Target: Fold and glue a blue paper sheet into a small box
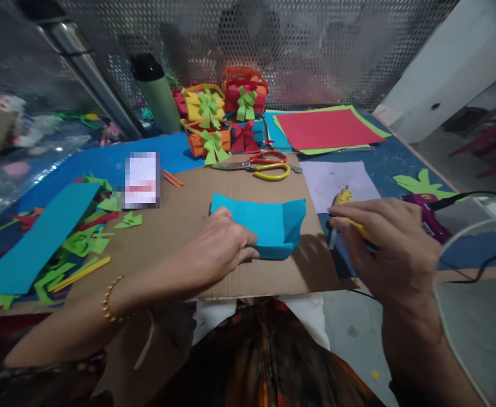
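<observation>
My left hand (226, 243) is closed on the near left part of a bright blue paper box (260, 220), thumb and fingers pinching its wall. The box rests on brown cardboard, with its right corner folded up. On the right, my right hand (394, 243) curls around a yellow glue gun (344, 196), whose nozzle points away over a pale sheet (336, 175). A translucent glue stick (332, 238) pokes out of its near end. My fingers hide most of the handle. Scissors (268, 165) with red and yellow handles lie beyond the box.
Small paper bags with bows (211, 144) stand at the back, beside stacked coloured sheets (328, 129). Green scraps and a blue strip (39, 243) cover the left. A purple tool (430, 217) with a black cord lies right; a white cable (443, 305) passes my right arm.
</observation>
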The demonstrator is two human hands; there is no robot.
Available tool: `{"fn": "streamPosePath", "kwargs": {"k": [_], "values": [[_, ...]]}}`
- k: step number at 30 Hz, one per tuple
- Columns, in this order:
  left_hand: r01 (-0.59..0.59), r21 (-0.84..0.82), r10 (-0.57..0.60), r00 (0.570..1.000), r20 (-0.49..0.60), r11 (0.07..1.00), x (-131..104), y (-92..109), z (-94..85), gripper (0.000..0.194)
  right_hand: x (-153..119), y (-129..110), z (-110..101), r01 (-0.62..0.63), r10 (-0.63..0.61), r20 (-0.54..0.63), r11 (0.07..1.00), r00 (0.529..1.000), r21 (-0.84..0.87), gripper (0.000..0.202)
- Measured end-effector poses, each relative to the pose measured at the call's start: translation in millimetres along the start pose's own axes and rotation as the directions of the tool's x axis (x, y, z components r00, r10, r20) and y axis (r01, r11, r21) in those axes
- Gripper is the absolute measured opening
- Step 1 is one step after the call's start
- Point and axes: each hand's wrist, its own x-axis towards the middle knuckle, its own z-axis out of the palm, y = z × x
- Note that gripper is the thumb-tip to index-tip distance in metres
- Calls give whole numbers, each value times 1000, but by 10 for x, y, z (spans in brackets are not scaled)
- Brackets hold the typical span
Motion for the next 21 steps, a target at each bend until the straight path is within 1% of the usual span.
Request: {"fn": "streamPosePath", "kwargs": {"k": [2,4,7,10,12,15,16,18,21], "values": [[-35,-7,35,999,-28,999,-18,-5,33,31,-84,105,-83,-27,18,-87,994,996,-103,10],[-69,9,70,993,-92,998,-37,-12,85,25,-184,190,-140,-20,2,-98,984,995,-175,10],[-100,42,106,979,-172,994,-66,-42,168,24,-324,268,-211,-16,8,-31,962,999,-274,10],[-152,53,159,968,-196,987,-84,-95,218,25,-421,304,-265,-56,72,31,932,997,-359,10],[-183,81,197,951,-236,980,-90,-117,232,27,-461,318,-268,-66,121,116,916,986,-395,14],[-192,151,229,928,-295,970,-104,-88,240,32,-476,312,-225,-40,163,234,889,958,-456,21],[-185,171,231,924,-304,968,-108,-66,243,34,-466,302,-208,-28,163,248,882,955,-471,22],[-160,201,216,929,-302,967,-109,-25,251,37,-418,272,-186,2,129,238,876,963,-482,22],[-113,210,165,954,-250,971,-94,6,262,37,-310,240,-197,57,32,185,887,982,-459,20]]}}
